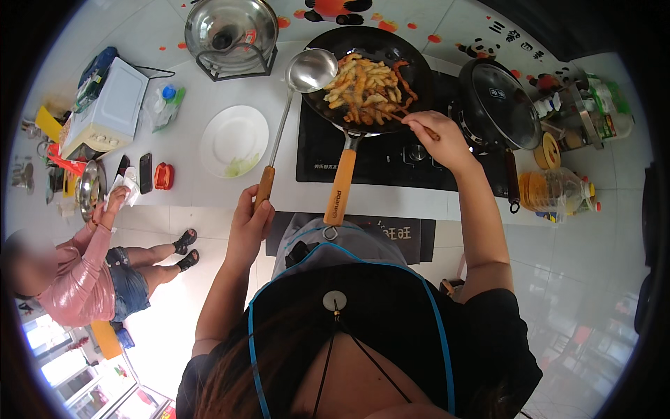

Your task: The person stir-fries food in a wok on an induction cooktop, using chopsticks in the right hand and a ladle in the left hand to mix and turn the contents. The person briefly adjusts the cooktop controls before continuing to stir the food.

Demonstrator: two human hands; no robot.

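Observation:
My left hand grips the wooden handle of a metal ladle, whose bowl hangs at the left rim of a black wok. My right hand holds brown chopsticks, with their tips among the fried strips of food. Golden-brown strips are heaped in the wok, a few lying up its right side. The wok sits on a black gas stove, its wooden handle pointing toward me. To the left, a white plate bears some pale green pieces.
A lidded black pan stands on the right burner. Oil bottles are near the counter's right end. A glass lid rests in a rack at the back. Leftward are a red pepper half, a phone and another person holding white paper.

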